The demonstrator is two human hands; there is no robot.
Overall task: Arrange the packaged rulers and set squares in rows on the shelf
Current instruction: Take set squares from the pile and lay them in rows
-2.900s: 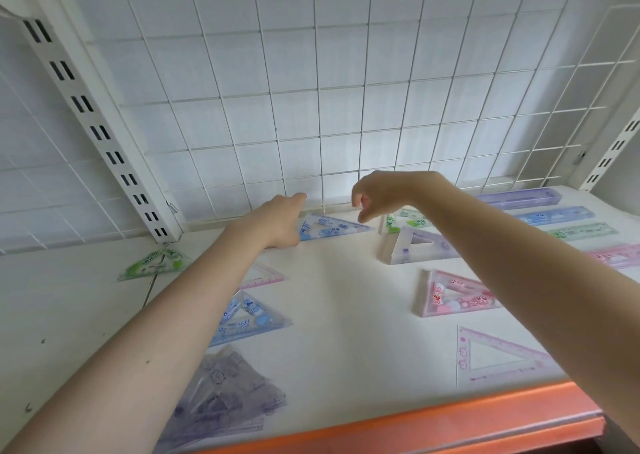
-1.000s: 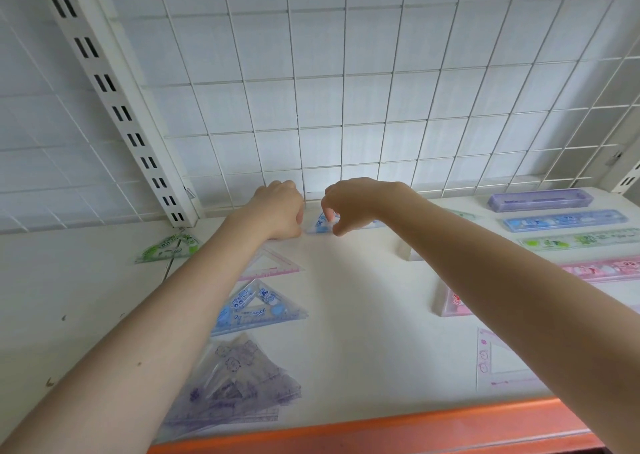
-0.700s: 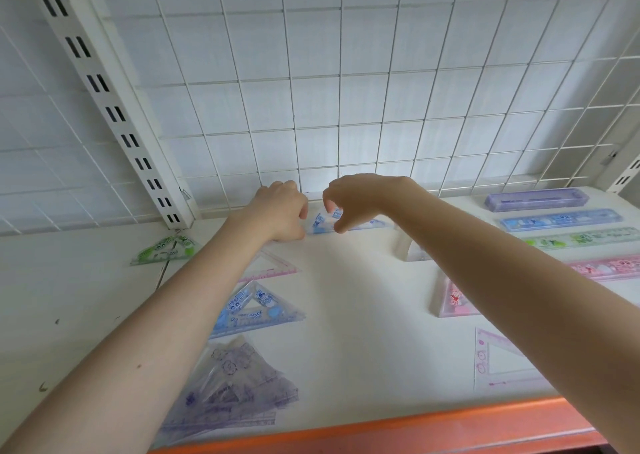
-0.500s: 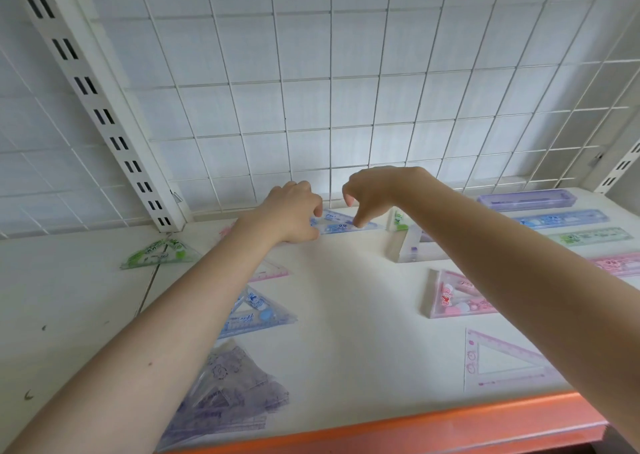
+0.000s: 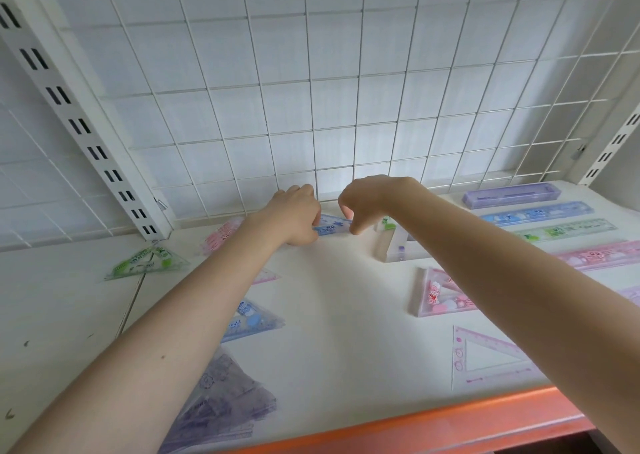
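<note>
A small blue packaged set square (image 5: 330,226) lies at the back of the white shelf (image 5: 346,297), close to the wire grid. My left hand (image 5: 294,216) pinches its left end with curled fingers. From the right, my right hand (image 5: 367,200) reaches down and holds its right end between curled fingers. Other packaged set squares lie around: green (image 5: 147,263), pink (image 5: 221,237), blue (image 5: 254,320), purple (image 5: 221,405), pink boxed (image 5: 440,294) and a pink-edged one (image 5: 485,356). Packaged rulers lie in a row at the right: purple (image 5: 509,194), blue (image 5: 536,213), green (image 5: 568,230), pink (image 5: 595,254).
A white wire grid (image 5: 346,107) forms the back wall, with slotted uprights at left (image 5: 79,131) and right (image 5: 620,148). An orange strip (image 5: 433,422) edges the shelf front. A clear box (image 5: 398,245) and a green pack (image 5: 386,221) sit under my right forearm.
Both hands stayed on the blue set square at the back and nudged it slightly; a second ago the right hand sat further left over it. The view shifted a little.
</note>
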